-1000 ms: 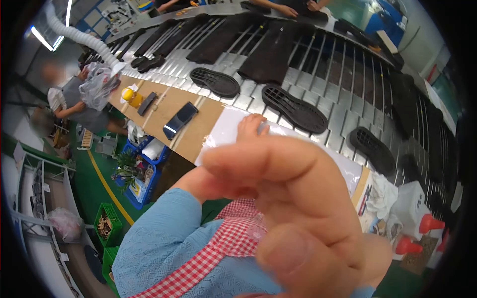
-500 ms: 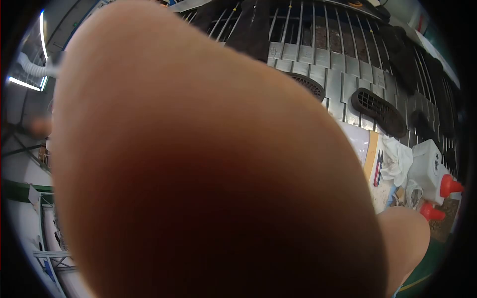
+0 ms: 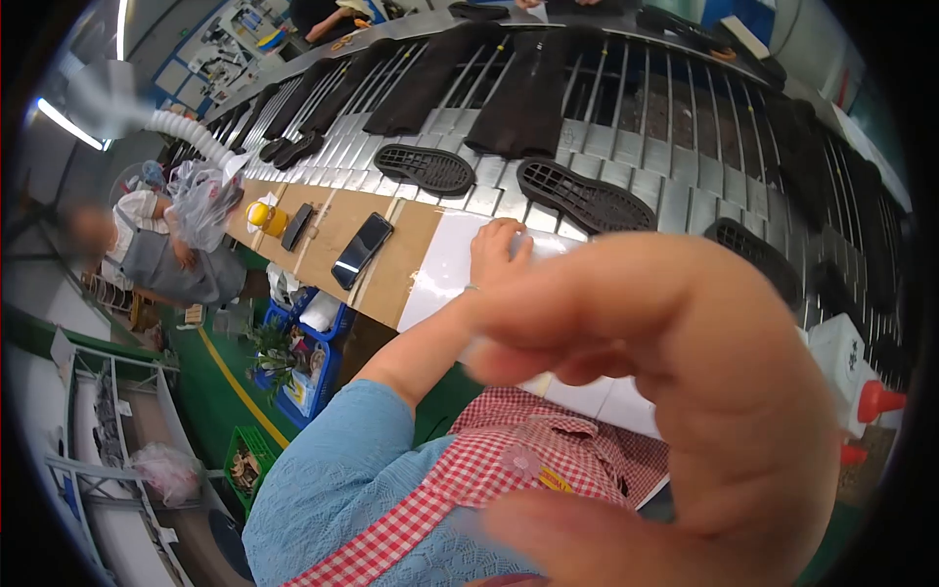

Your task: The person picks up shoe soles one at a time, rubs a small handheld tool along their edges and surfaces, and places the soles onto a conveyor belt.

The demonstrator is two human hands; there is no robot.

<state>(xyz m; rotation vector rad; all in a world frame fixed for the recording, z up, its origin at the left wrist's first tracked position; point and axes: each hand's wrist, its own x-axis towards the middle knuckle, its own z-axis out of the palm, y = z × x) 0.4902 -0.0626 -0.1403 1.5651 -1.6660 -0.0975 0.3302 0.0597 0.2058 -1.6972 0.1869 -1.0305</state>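
Note:
Close to the camera, my right hand [image 3: 753,391] fills the right side of the head view. Its fingers curl to the left, the thumb is held well apart below them, and nothing shows between them. My left hand [image 3: 499,254] lies on the white sheet [image 3: 445,256] at the work table's edge, fingers loosely extended, with no object visible in it. Beyond the sheet, a black shoe sole [image 3: 587,196] lies on the metal slat conveyor [image 3: 499,201], and another black sole [image 3: 425,169] is to its left. A third sole [image 3: 748,249] is partly behind my right hand.
A phone [image 3: 362,250], a dark small case [image 3: 297,227] and a yellow bottle [image 3: 266,218] stand on the cardboard [image 3: 411,235]. Dark boot shafts [image 3: 518,98] lie across the conveyor rods. A white bottle [image 3: 836,357] with a red cap is at right. A seated person [image 3: 176,245] is at left.
My right hand has drawn back from covering most of the view and now shows its curled fingers. My left arm, the table and the conveyor have come into sight.

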